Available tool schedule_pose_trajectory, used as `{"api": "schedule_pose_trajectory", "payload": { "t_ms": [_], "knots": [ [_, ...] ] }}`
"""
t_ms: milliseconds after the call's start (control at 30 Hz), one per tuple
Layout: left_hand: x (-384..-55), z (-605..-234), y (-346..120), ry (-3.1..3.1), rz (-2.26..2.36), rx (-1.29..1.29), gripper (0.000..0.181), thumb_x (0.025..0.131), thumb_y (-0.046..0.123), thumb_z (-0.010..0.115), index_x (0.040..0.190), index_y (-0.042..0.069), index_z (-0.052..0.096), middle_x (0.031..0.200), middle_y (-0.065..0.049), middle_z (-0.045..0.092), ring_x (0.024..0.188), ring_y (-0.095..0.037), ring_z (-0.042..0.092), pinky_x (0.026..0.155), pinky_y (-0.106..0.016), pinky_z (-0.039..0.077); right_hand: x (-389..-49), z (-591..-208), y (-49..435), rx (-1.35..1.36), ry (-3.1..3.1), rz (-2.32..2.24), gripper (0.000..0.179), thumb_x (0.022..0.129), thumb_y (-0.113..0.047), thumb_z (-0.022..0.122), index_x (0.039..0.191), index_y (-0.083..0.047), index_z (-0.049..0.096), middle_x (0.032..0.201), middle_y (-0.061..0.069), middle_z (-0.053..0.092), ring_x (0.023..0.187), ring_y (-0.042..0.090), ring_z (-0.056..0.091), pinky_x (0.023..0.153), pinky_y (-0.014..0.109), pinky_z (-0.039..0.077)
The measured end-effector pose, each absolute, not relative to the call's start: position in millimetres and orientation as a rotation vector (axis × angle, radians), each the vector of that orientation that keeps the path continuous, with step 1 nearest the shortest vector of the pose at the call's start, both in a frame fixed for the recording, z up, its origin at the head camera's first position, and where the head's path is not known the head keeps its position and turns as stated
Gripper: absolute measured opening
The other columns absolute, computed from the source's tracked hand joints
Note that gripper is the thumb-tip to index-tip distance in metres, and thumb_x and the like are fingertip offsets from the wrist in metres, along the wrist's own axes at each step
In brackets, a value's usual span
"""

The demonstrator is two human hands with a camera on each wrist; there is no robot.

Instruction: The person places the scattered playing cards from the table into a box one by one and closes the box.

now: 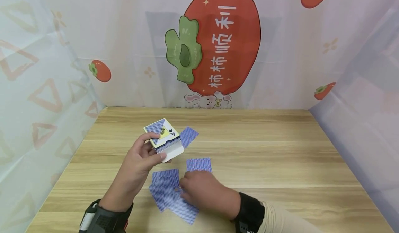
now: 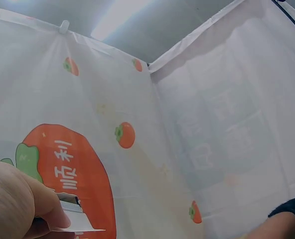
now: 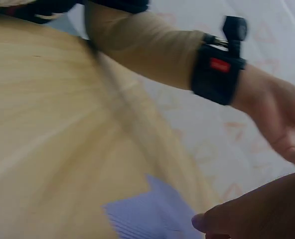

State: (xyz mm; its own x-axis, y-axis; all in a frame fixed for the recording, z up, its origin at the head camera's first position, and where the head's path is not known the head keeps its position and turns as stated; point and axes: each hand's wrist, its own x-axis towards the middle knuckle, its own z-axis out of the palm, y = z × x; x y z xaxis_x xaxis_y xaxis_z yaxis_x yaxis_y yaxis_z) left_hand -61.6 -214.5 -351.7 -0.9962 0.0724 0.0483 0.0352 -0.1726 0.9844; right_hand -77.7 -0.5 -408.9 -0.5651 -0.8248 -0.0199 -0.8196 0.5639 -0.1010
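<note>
My left hand holds a playing card box up over the table, thumb on its white flap. The flap hangs open toward the right hand, and the box shows an ace print beside a blue pattern. Over several blue-backed playing cards lying face down and overlapping is my right hand, its fingers bent down at their right edge. Whether those fingers pinch a card is hidden. In the right wrist view a fingertip is at the edge of the blurred cards.
One blue card lies just beyond the right hand. Another blue card shows right beside the box. The wooden table is bordered by printed cloth walls at the back and sides.
</note>
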Motion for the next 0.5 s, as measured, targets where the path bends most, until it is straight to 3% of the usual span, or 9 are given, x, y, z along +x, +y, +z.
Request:
{"api": "schedule_pose_trajectory", "payload": {
  "t_ms": [200, 333, 500],
  "knots": [
    [-62.0, -350.9, -214.1, 1.995, 2.382, 0.122, 0.052, 0.091, -0.010, 0.061, 0.134, 0.014, 0.043, 0.137, -0.025, 0.040, 0.114, -0.025, 0.058, 0.084, -0.038, 0.060, -57.5, -431.0, 1.9, -1.784, 2.524, 0.178, 0.043, 0.101, -0.055, 0.052, 0.132, -0.027, 0.060, 0.136, -0.007, 0.057, 0.120, 0.012, 0.054, 0.098, 0.030, 0.047],
    [-61.8, -351.3, -214.2, 1.991, 2.375, 0.125, 0.052, 0.092, -0.010, 0.060, 0.135, 0.013, 0.042, 0.138, -0.025, 0.039, 0.114, -0.024, 0.058, 0.084, -0.038, 0.060, -50.0, -441.7, 8.1, -2.006, 2.366, 0.245, 0.045, 0.105, -0.056, 0.040, 0.140, -0.031, 0.052, 0.146, -0.011, 0.049, 0.132, 0.010, 0.046, 0.107, 0.028, 0.042],
    [-62.4, -352.5, -214.2, 1.996, 2.369, 0.120, 0.052, 0.092, -0.010, 0.060, 0.135, 0.014, 0.042, 0.138, -0.024, 0.039, 0.114, -0.025, 0.058, 0.084, -0.037, 0.060, -51.7, -446.8, 27.1, -2.176, 2.234, 0.143, 0.040, 0.108, -0.050, 0.036, 0.141, -0.035, 0.053, 0.149, -0.011, 0.047, 0.138, 0.010, 0.041, 0.114, 0.027, 0.036]
  ]
}}
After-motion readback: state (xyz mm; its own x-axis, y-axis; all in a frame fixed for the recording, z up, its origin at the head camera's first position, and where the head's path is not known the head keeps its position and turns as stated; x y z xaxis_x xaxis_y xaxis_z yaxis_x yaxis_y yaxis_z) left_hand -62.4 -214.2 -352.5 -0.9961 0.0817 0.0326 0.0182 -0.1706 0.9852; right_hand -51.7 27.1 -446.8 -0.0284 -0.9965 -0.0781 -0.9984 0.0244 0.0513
